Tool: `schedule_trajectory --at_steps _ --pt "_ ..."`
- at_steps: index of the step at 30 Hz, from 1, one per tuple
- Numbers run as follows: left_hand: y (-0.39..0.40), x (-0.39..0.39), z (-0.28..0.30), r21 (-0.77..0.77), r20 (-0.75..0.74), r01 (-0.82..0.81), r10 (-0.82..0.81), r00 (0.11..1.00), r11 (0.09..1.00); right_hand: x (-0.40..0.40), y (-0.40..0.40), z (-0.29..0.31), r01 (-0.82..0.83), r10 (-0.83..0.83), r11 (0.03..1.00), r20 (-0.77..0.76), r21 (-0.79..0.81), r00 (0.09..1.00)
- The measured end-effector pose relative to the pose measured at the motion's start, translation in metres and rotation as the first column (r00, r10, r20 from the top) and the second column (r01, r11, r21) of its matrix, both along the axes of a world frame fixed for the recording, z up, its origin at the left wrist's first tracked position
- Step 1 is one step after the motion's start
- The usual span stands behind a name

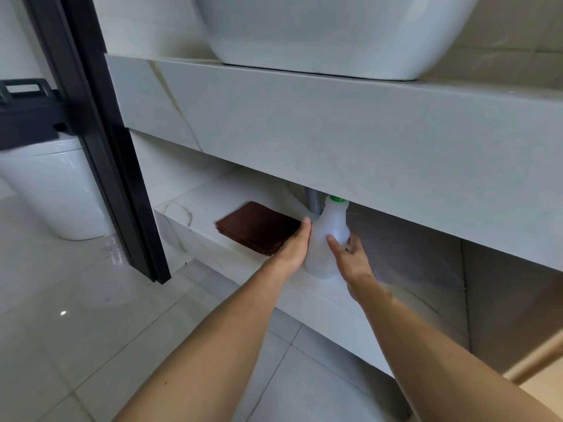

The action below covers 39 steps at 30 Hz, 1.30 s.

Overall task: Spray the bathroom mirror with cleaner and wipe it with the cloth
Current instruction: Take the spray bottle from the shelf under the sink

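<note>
Shelf: the low stone shelf (195, 208) under the counter (304, 123) carries both task things; its front edge runs from lower right up to the left, with floor (91, 330) open in front of it.
Headroom: the counter's thick front hangs low over the shelf, and the green cap of the bottle (330, 236) sits just under that lower edge, so there is little room above it.
Left side: a black door frame (100, 141) stands close to the shelf's left end; beyond it a white toilet (58, 190).
Above: a white basin (320, 32) rests on the counter.
Behind: a grey drain pipe (315, 202) drops just behind the bottle.
Bottle: a pale, see-through spray bottle, upright near the shelf's front edge, between the two hands.
Cloth: a brown folded cloth (259, 226) lies flat on the shelf just left of the bottle, well back from the edge.
Left hand: the left hand (294, 245) reaches in from below, arm stretched, palm against the bottle's left flank, thumb tip up near its shoulder; its outer side overlaps the cloth's right corner.
Right hand: the right hand (350, 260) comes in from the right, thumb on the bottle's front, fingers apart behind it; it seems to be closing round the bottle, though blur hides how firmly.
</note>
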<state>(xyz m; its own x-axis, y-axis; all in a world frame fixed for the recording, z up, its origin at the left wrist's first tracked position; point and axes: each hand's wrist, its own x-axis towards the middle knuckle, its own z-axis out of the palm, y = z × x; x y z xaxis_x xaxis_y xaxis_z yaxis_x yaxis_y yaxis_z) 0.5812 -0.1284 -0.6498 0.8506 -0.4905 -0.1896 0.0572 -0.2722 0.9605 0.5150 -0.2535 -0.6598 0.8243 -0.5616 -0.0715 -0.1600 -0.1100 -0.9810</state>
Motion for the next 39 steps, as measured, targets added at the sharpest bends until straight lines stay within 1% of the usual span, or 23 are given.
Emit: schedule_trajectory --at_steps 4,6,8,14,18,22,27,30,36,39 --pt "0.0 0.001 -0.004 -0.102 -0.029 -0.019 0.016 0.999 0.995 0.006 0.0 0.004 0.016 -0.017 0.999 -0.008 -0.048 1.0" --pt "0.001 0.004 -0.001 -0.133 -0.052 -0.039 0.032 0.998 0.99 0.01 0.001 0.007 0.021 -0.021 1.0 -0.013 -0.023 1.0" --pt "0.003 0.008 0.001 -0.142 -0.07 -0.045 0.036 0.997 0.989 0.012 0.002 0.009 0.022 -0.022 0.999 -0.012 0.041 1.0" --pt "0.021 0.016 0.004 -0.103 -0.09 -0.053 0.044 0.995 0.993 0.008 0.01 0.007 -0.009 0.015 0.958 -0.02 0.285 1.0" --pt "0.039 0.021 0.004 -0.092 -0.071 -0.056 0.05 0.996 0.994 0.008 0.023 0.002 -0.019 0.039 0.919 -0.043 0.394 0.998" --pt "0.066 0.026 0.003 -0.053 -0.065 -0.075 0.072 0.995 0.996 0.01 0.044 -0.001 -0.063 0.096 0.874 -0.044 0.481 0.994" --pt "0.105 0.03 0.007 0.001 -0.061 -0.093 0.093 0.994 0.996 0.016 0.079 0.001 -0.072 0.148 0.825 -0.092 0.56 0.985" --pt "0.13 0.028 0.013 0.022 -0.058 -0.119 0.12 0.991 0.993 0.02 0.1 0.001 -0.101 0.191 0.792 -0.088 0.602 0.978" --pt "0.185 0.014 0.019 0.047 -0.052 -0.207 0.209 0.977 0.977 0.027 0.151 -0.005 -0.172 0.277 0.753 -0.07 0.636 0.958" --pt "0.215 0.005 0.024 0.069 -0.025 -0.249 0.251 0.968 0.966 0.031 0.176 -0.005 -0.244 0.354 0.746 -0.058 0.62 0.933"
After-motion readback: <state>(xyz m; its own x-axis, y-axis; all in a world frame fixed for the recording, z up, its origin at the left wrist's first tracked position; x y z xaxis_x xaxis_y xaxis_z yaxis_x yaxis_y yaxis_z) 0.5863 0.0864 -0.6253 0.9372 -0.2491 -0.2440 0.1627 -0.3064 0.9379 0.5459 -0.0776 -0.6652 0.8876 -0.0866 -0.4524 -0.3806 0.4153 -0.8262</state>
